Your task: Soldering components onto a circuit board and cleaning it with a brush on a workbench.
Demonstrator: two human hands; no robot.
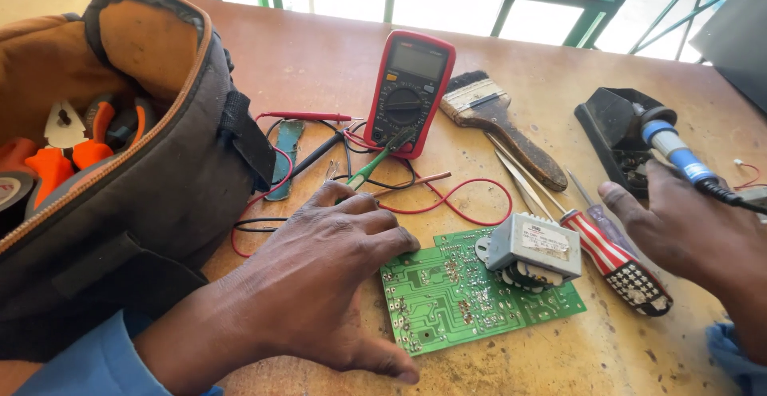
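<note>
The left hand lay flat on the surface, fingers spread and gripping nothing, its fingertips touching the left edge of the green board. The board lay just right of that hand, between the two hands, solder side up, with a small grey transformer standing at its far right corner.

The right hand was closed around a blue-handled soldering iron, whose tip end pointed away toward the black stand just beyond the hand. How tightly the fingers wrapped it could not be told, since the palm side was hidden.

Just left of the right hand lay a red-and-white striped screwdriver, with tweezers beside it. Beyond the board were a paintbrush and a red multimeter, its red and black leads looping over the surface just beyond the left hand. To the left of the left hand stood an open tool bag with orange-handled pliers inside.
</note>
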